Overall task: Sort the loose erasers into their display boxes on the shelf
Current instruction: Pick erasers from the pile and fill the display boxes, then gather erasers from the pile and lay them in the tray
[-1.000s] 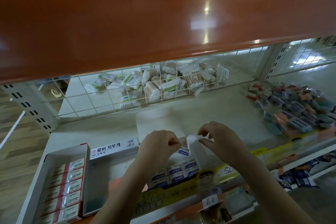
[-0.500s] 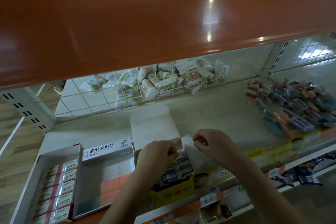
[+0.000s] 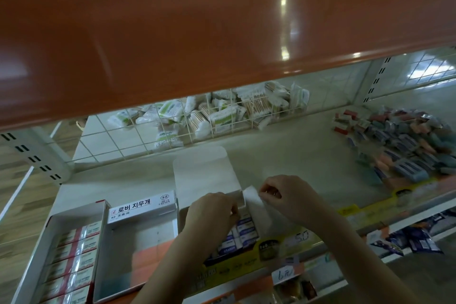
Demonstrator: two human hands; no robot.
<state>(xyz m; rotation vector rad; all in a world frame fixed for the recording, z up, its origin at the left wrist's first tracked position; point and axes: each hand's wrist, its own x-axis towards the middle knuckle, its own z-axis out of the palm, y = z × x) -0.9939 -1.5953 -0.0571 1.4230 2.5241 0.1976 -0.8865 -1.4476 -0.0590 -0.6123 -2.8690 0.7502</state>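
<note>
Working both hands at the open white box (image 3: 209, 180) on the shelf (image 3: 283, 150).
Left hand (image 3: 209, 210) is curling over blue erasers (image 3: 244, 229) inside; right hand (image 3: 286, 195) is pinching the side flap (image 3: 251, 195); loose erasers (image 3: 399, 140) are lying at 2 o'clock.

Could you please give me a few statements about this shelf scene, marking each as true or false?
1. The right hand pinches a white side flap of the open box. True.
2. The box with red-banded erasers stands at the right end of the shelf. False: it stands at the left end.
3. A heap of loose erasers lies on the right of the shelf. True.
4. The box with the Korean label is packed full. False: its inside looks empty.
5. The left hand hangs idle below the shelf. False: it is at the open box, over the blue-labelled erasers.
</note>
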